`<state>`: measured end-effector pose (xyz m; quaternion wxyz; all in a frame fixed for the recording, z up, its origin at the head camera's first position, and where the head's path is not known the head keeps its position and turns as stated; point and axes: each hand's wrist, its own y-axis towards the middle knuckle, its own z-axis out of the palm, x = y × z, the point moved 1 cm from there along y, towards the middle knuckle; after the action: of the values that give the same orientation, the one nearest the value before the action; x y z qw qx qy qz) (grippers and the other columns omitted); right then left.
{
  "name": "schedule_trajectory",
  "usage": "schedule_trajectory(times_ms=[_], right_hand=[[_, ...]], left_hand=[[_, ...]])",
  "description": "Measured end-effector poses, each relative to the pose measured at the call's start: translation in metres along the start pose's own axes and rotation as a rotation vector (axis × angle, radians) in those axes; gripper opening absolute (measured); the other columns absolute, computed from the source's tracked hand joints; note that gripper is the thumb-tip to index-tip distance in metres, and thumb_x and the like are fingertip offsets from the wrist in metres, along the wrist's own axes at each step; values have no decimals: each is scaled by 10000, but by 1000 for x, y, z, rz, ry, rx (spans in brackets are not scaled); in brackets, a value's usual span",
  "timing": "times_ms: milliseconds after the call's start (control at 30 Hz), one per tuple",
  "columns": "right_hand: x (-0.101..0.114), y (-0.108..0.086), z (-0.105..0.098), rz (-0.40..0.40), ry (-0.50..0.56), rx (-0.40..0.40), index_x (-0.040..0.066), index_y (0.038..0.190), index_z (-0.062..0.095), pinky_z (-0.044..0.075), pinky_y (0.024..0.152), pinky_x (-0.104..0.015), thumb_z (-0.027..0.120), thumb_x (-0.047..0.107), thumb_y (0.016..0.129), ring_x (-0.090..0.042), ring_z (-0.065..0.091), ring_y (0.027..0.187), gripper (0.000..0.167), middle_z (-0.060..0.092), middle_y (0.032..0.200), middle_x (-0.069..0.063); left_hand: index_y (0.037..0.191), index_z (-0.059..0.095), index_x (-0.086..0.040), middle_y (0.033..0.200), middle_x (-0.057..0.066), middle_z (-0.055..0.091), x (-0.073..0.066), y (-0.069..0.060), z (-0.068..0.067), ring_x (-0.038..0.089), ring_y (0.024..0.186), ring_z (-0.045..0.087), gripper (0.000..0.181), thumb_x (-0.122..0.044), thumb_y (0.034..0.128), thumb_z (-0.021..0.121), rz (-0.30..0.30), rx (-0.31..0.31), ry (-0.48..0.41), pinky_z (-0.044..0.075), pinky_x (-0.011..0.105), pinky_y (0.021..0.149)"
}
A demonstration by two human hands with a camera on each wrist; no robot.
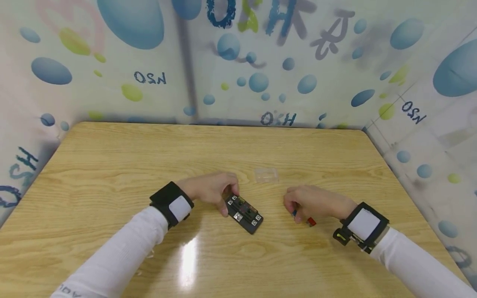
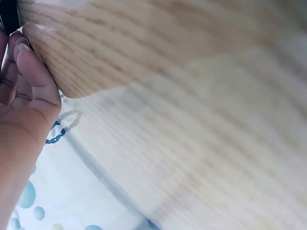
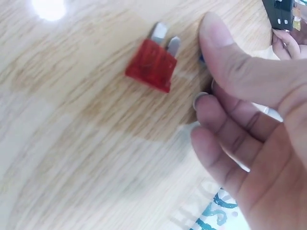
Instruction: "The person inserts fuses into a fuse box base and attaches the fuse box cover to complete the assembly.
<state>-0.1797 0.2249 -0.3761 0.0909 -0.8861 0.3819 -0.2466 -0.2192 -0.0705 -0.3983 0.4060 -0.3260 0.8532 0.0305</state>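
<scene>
My left hand (image 1: 214,188) grips the upper left end of a black fuse block (image 1: 246,215) between thumb and fingers. Square metal terminals sit along the block, and its far end lies low over the table. Just a dark corner of it shows beside the left hand (image 2: 31,81) in the left wrist view. Farther right, my right hand (image 1: 311,201) pinches a small blue blade fuse (image 1: 294,213), mostly hidden by the thumb and curled fingers. Beside that hand, a red blade fuse (image 3: 152,67) lies on the tabletop, its two metal prongs pointing toward the thumb.
A clear plastic piece (image 1: 266,175) lies on the wooden table (image 1: 149,149) beyond the hands, between them. Printed wall covering (image 1: 223,99) rises behind the table's back edge and along both sides.
</scene>
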Motion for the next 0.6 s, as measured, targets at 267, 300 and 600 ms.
schedule_trajectory(times_ms=[267, 300, 600], right_hand=[[0, 1, -5, 65, 82, 40, 205, 789, 594, 428, 641, -211, 784, 92, 795, -50, 493, 706, 221, 555, 778, 99], [0, 1, -7, 73, 96, 40, 204, 798, 594, 429, 640, -213, 769, 91, 813, -52, 496, 701, 209, 563, 771, 100], [1, 4, -20, 54, 186, -12, 145, 908, 598, 460, 601, -214, 680, 108, 907, -41, 531, 636, 91, 651, 769, 63]], left_hand=[[995, 639, -117, 993, -14, 596, -2, 0, 0, 141, 892, 527, 501, -77, 579, 915, -13, 3, 12, 460, 272, 823], [997, 639, -122, 995, -18, 597, -3, 0, 0, 139, 894, 528, 504, -78, 580, 916, -17, 4, 14, 461, 271, 826], [1002, 640, -132, 997, -22, 593, -3, 0, -1, 140, 893, 524, 501, -70, 586, 912, -28, 8, -4, 462, 271, 825]])
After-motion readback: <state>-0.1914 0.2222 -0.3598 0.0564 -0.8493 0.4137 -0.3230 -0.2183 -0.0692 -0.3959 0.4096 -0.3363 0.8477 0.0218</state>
